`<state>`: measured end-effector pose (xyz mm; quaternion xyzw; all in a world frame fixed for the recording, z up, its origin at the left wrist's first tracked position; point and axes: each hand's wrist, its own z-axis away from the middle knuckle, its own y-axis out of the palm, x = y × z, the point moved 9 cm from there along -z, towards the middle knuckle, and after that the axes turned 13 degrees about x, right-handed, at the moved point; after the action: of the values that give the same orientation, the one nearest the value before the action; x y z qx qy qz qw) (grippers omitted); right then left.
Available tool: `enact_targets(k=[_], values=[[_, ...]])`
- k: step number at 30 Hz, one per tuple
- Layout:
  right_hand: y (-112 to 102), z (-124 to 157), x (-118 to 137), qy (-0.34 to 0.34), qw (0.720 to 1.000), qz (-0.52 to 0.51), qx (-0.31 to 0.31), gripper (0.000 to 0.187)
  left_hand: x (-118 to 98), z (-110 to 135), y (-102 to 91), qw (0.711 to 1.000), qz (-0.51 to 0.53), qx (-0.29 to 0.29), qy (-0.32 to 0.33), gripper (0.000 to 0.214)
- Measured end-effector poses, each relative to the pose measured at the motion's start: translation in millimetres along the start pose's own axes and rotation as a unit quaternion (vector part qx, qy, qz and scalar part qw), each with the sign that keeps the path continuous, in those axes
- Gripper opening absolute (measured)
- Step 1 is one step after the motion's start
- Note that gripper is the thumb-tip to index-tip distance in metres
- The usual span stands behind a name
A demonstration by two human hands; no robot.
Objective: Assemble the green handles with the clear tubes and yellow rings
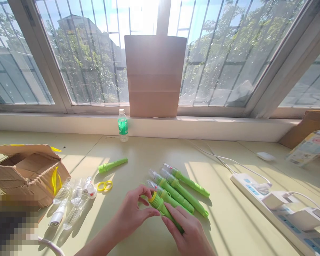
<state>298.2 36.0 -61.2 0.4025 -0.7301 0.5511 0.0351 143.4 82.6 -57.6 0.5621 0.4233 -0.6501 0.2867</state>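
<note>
My right hand is closed around the body of a green plastic handle with a threaded end. A yellow ring sits around that end. The thumb and fingers of my left hand curl about the threaded end, with the fingertips at the ring. Just beyond my hands lie several green handles with clear caps, side by side at a slant. Another green handle, uncapped, lies farther back to the left. Two loose yellow rings overlap on the table nearby.
Several clear plastic tubes and white cylindrical parts lie at the left, beside an open cardboard box. A bottle stands near the window ledge. On the right, a power strip carries plugs and white cables.
</note>
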Motion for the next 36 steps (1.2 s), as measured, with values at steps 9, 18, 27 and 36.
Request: enact_targets(k=[9,18,27,36], values=[[2.2,-0.3,-1.8,0.009,1.000,-0.015,-0.001,0.024,4.9,1.6,-1.1,0.997,-0.055,-0.037,-0.027,0.028],[1.2,-6.2,-1.4,0.007,0.999,-0.041,0.035,0.020,4.9,-1.1,-1.1,0.999,-0.003,-0.052,0.012,0.030],[5.6,-7.1,-7.7,0.093,0.980,-0.170,0.043,0.028,11.6,1.4,-2.5,0.997,-0.031,-0.075,0.019,0.033],[22.6,4.0,-30.2,0.186,0.944,-0.271,0.039,0.033,9.5,1.9,-1.1,0.996,-0.035,-0.069,0.034,0.032]])
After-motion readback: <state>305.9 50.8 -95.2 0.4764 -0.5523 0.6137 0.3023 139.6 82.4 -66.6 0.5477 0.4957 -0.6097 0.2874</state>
